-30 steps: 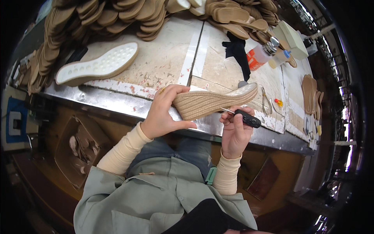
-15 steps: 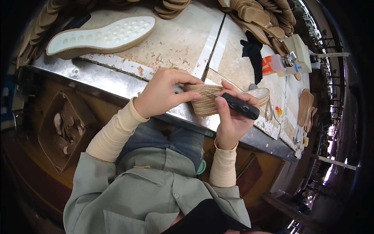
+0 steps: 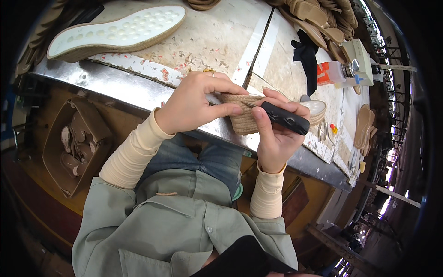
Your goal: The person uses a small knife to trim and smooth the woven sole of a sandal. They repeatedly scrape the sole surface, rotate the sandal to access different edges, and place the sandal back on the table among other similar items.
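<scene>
Pinching left hand: the left hand grasps the thick end of the braided wedge sole, thumb on the ropelike side, fingers over the upper edge.
Right hand: the right hand is closed around the black-handled tool.
Wedge sole: it is in the middle of the frame, near the metal edge of the tabletop; whether it rests there, one cannot tell.
Tool shaft: the thin metal shaft points toward the left thumb and is very near to it. If it slips along the braid, it could prick this thumb; too strong a push would be the cause.
Braid: prying too hard could lift or fray a strand.
Tabletop edge: if the left pinch becomes weak, the sole could twist, or fall toward the lap.
White-topped sole: the other sole, at upper left of the frame, lies well apart, so it seems in little danger.
</scene>
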A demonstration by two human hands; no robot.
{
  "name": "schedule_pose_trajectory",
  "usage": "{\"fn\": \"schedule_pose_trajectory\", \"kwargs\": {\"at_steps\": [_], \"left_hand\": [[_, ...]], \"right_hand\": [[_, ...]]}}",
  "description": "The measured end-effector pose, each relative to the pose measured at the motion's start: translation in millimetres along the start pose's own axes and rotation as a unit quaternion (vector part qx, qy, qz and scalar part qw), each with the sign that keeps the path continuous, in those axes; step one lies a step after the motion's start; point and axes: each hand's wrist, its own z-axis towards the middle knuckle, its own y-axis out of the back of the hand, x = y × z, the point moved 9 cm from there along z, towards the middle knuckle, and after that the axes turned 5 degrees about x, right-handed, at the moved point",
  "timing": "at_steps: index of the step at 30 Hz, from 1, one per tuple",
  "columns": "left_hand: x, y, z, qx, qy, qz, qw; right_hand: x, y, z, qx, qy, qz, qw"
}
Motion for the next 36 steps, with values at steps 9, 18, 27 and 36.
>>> {"fn": "schedule_pose_trajectory", "kwargs": {"at_steps": [9,18,27,36], "left_hand": [[3.1,1.6,3.7,-0.001,0.024,-0.044,0.999],[14.0,-4.0,5.7,0.024,0.090,-0.134,0.987],[-4.1,-4.6,3.6,0.016,-0.029,-0.002,0.999],[2.6,-1.2,3.6,0.001,0.018,-0.008,1.000]], "right_hand": [[5.1,-6.0,5.1,0.034,0.065,-0.052,0.996],[-4.6,7.3,0.8,-0.005,0.013,0.060,0.998],[-6.6,6.0,1.3,-0.002,-0.007,0.075,0.997],[-0.5,-1.0,6.2,-0.021,-0.002,-0.014,1.000]]}}
